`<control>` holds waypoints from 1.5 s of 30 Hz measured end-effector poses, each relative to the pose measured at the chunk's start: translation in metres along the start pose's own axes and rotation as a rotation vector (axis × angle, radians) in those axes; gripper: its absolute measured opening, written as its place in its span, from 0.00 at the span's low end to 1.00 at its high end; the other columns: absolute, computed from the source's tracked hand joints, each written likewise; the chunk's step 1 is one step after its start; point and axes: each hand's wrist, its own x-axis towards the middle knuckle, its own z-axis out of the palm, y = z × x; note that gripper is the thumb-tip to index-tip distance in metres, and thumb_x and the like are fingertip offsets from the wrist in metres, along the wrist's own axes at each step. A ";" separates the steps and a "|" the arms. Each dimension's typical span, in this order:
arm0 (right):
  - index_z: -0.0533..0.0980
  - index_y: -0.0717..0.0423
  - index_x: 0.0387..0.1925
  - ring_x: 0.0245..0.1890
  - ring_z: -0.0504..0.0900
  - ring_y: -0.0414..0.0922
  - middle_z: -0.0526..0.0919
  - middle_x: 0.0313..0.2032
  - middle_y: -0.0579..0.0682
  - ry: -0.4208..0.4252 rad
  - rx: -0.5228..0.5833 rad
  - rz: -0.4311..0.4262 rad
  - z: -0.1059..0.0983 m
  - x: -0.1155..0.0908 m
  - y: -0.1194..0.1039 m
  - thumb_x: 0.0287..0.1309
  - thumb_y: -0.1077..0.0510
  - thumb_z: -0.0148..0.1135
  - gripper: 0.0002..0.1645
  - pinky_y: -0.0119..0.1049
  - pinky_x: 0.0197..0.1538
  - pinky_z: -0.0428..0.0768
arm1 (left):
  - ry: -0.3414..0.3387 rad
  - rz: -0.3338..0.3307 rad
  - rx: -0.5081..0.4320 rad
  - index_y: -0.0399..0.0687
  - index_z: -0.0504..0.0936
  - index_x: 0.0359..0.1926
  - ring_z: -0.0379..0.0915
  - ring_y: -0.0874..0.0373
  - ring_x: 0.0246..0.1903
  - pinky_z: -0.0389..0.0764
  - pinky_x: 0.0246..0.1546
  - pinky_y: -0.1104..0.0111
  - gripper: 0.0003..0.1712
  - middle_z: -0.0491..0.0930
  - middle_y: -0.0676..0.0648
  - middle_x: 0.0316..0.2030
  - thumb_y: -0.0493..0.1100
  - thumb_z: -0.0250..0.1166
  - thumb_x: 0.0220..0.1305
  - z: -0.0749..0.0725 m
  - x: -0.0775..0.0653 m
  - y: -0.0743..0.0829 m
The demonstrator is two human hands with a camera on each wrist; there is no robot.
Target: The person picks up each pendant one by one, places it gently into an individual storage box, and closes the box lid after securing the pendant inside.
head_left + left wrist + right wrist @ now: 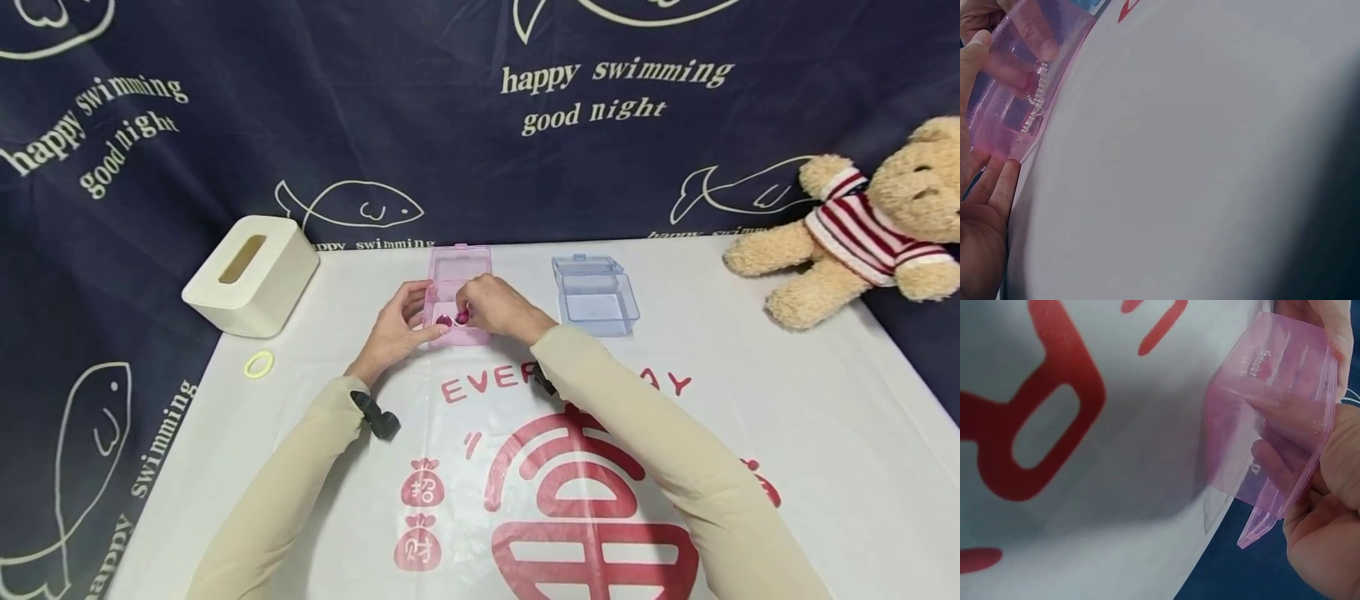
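Observation:
A see-through pink plastic box [465, 337] stands on the table with its lid [460, 265] raised at the back. My left hand [395, 327] grips the box's left side, thumb at the front edge and fingers along the side. The right hand [495, 307] reaches into the box from above. Its fingertips pinch a small dark pink trinket [462, 317] near the bottom. Just left of it lies another dark pink piece [444, 321] with a pale edge. Through the wall, the left wrist view shows a sparkling silvery strip [1036, 97]; the trinkets' exact kind is unclear.
A see-through blue box [597, 308], lid raised, stands right of the pink one. At the left are a cream tissue box [255, 275] and a pale yellow ring [258, 364]. A teddy bear [862, 225] sits at the right against the dark blue cloth [480, 167].

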 end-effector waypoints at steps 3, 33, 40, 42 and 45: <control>0.84 0.56 0.27 0.30 0.80 0.45 0.86 0.29 0.50 -0.012 -0.008 0.016 0.000 0.001 -0.001 0.48 0.67 0.68 0.04 0.38 0.38 0.83 | -0.011 -0.011 -0.021 0.34 0.61 0.67 0.62 0.39 0.67 0.66 0.71 0.54 0.46 0.65 0.32 0.66 0.27 0.73 0.48 0.000 -0.002 0.008; 0.78 0.61 0.51 0.50 0.81 0.49 0.83 0.51 0.55 0.260 0.234 -0.071 -0.052 -0.109 0.009 0.56 0.60 0.65 0.20 0.40 0.47 0.86 | 0.089 0.102 0.193 0.57 0.51 0.75 0.44 0.48 0.74 0.62 0.72 0.47 0.58 0.49 0.46 0.74 0.35 0.76 0.48 -0.003 0.007 0.035; 0.79 0.61 0.49 0.46 0.82 0.48 0.83 0.49 0.55 0.368 0.177 -0.024 -0.063 -0.183 0.030 0.49 0.62 0.73 0.23 0.41 0.39 0.87 | 0.052 0.371 0.355 0.55 0.55 0.74 0.54 0.59 0.71 0.66 0.70 0.61 0.59 0.58 0.49 0.72 0.39 0.79 0.44 0.046 0.020 0.095; 0.80 0.60 0.48 0.44 0.83 0.47 0.84 0.47 0.54 0.389 0.157 0.004 -0.060 -0.201 0.036 0.47 0.63 0.74 0.23 0.40 0.37 0.87 | -0.022 0.386 0.375 0.51 0.57 0.73 0.56 0.59 0.70 0.69 0.69 0.63 0.55 0.60 0.48 0.71 0.39 0.78 0.46 0.068 0.022 0.107; 0.80 0.59 0.47 0.39 0.84 0.46 0.85 0.45 0.53 0.384 0.158 0.051 -0.053 -0.222 0.040 0.45 0.65 0.74 0.24 0.40 0.35 0.87 | -0.131 0.315 0.401 0.51 0.57 0.73 0.56 0.57 0.70 0.71 0.67 0.64 0.53 0.60 0.47 0.72 0.39 0.76 0.49 0.099 0.024 0.116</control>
